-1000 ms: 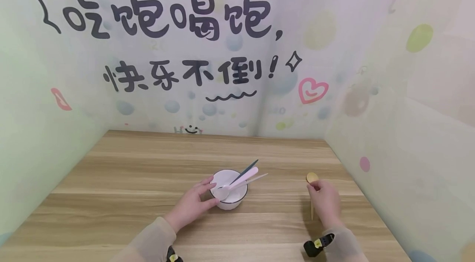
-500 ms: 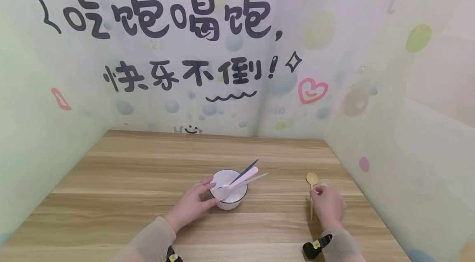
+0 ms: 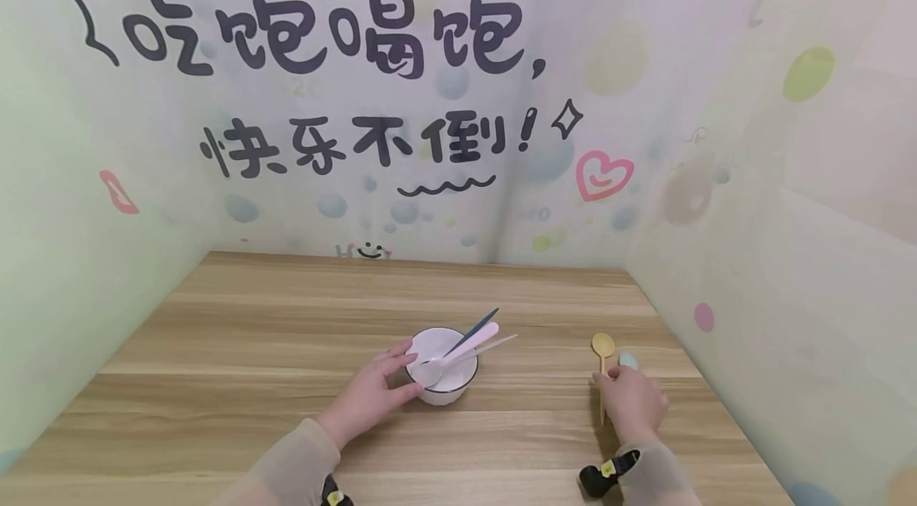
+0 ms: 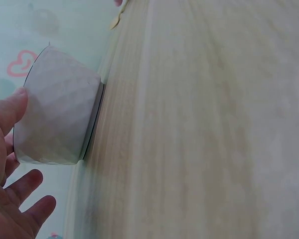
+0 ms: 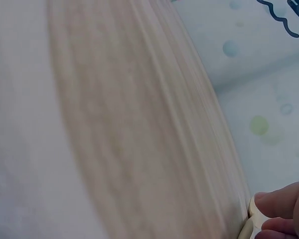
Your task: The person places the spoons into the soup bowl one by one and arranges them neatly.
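Held the white bowl [image 3: 446, 396] upright on the wood-grain table [image 3: 286, 331] with the left hand [image 3: 372, 393], thumb and fingers curved about its left side. Saw three utensils inside it — a pink-handled spoon [image 3: 474, 340], a dark blue handle [image 3: 482, 323] and a thin pale handle [image 3: 501, 342] — all leaning out over the far right rim. Had the right hand [image 3: 635, 402] well apart to the right, over the handle of a yellow spoon [image 3: 603, 345], near a pale blue rounded piece [image 3: 628, 360]. Could not tell, with fingertips partly hidden, whether pinching either one.
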Demonstrator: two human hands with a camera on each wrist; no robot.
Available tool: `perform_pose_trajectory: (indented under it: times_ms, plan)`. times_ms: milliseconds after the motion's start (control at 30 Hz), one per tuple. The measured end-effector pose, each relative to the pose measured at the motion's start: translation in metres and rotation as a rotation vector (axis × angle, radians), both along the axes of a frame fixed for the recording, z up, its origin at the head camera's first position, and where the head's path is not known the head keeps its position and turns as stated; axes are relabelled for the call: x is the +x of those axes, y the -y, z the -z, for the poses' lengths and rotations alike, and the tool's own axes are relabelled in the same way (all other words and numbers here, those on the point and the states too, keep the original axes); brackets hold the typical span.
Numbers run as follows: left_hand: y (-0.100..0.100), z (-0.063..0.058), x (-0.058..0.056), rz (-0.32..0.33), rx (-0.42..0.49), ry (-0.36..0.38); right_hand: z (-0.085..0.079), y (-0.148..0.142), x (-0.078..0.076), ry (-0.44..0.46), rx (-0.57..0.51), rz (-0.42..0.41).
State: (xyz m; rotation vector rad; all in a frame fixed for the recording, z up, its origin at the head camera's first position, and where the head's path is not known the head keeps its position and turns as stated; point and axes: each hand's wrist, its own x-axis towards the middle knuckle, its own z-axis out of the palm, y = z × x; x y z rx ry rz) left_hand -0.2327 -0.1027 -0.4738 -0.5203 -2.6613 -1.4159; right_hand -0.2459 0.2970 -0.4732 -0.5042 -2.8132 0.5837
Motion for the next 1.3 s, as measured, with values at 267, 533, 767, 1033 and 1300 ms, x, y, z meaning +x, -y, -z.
perform_pose_trajectory:
  times_ms: [267,533,767,1033,1300]
  plan:
    - [0.0,0.001,0.0,0.001,-0.001,-0.016,0.003,-0.001,-0.002,0.066,0.031,-0.015]
    - [0.001,0.002,-0.001,-0.001,0.007,-0.013,0.004,0.0,-0.004,0.062,0.038,-0.04]
    - [0.0,0.002,-0.001,0.002,0.002,-0.019,0.006,0.003,-0.005,0.037,0.017,-0.065]
    - [-0.001,0.001,0.0,-0.012,-0.002,-0.009,0.008,0.004,-0.006,0.028,0.014,-0.085]
    - [0.0,0.002,0.0,-0.013,-0.013,-0.009,0.011,0.004,-0.005,-0.015,-0.038,-0.028]
